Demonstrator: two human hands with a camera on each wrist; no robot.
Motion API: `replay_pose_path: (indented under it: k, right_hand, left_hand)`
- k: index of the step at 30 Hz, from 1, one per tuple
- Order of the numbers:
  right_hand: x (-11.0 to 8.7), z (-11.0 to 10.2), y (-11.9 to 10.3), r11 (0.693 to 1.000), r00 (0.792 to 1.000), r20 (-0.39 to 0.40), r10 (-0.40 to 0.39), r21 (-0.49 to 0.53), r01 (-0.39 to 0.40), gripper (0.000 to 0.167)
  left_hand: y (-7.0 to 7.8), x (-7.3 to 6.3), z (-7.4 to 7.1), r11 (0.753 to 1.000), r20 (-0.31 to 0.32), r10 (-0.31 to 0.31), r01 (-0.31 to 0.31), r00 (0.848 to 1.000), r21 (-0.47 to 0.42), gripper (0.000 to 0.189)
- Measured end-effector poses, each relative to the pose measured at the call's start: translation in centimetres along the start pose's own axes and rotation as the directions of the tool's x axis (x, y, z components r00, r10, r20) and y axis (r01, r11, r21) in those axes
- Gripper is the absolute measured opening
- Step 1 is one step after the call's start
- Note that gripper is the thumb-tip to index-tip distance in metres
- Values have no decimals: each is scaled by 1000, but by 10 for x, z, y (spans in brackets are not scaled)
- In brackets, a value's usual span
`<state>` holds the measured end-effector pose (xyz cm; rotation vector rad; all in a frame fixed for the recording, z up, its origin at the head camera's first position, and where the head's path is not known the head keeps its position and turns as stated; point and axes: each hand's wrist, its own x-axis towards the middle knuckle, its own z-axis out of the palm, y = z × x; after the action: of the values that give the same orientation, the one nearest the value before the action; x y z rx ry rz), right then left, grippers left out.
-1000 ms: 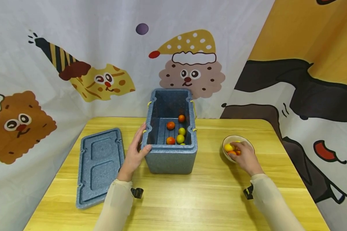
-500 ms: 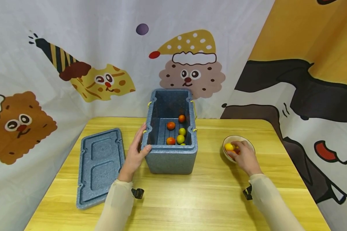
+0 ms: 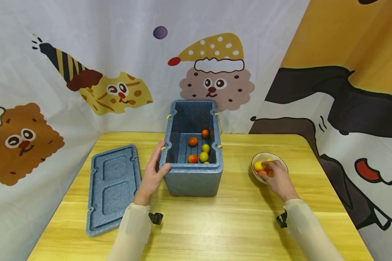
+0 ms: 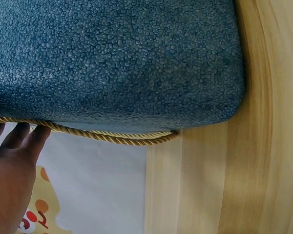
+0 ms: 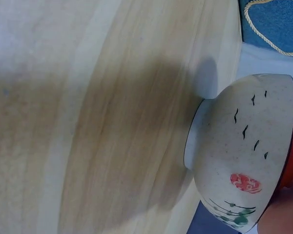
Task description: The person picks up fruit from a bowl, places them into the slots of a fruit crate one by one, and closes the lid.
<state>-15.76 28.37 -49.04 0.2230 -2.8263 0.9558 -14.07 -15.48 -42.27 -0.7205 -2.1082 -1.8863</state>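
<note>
Some way along, apparently: has at least six round fruits [image 3: 204, 157] in the blue box [image 3: 192, 184], leaves others in the bowl [image 5: 229, 146], bends fingers of the right hand [image 3: 279, 181] among these, cannot tell whether gripping, and rests the left hand [image 3: 153, 176], spread, against the box.

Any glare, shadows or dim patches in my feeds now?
Head: pale glare on the table in front of the box. Right wrist: soft-edged shadow across the table beside the bowl. Left wrist: the left hand is in shade.

Left hand [image 3: 152, 178] spread, right hand [image 3: 278, 180] curled
</note>
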Motion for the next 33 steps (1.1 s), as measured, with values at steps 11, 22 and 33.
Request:
replay_pose_path:
  k: [11,22,33]
  right_hand:
    - [12,7,-12,987,997,-54,61,-142,-68,37]
    - [15,19,-24,945,981,-181,70,-303,-123,30]
    - [16,23,-25,946,978,-209,25,-311,-91,27]
  left_hand:
    - [-1,-1,1,1000,-1,13,-13,1000,8,65]
    - [1,-1,0,1000,-1,-5,5,1000,11,67]
    - [0,-1,1,1000,-3,-1,1,1000,18,67]
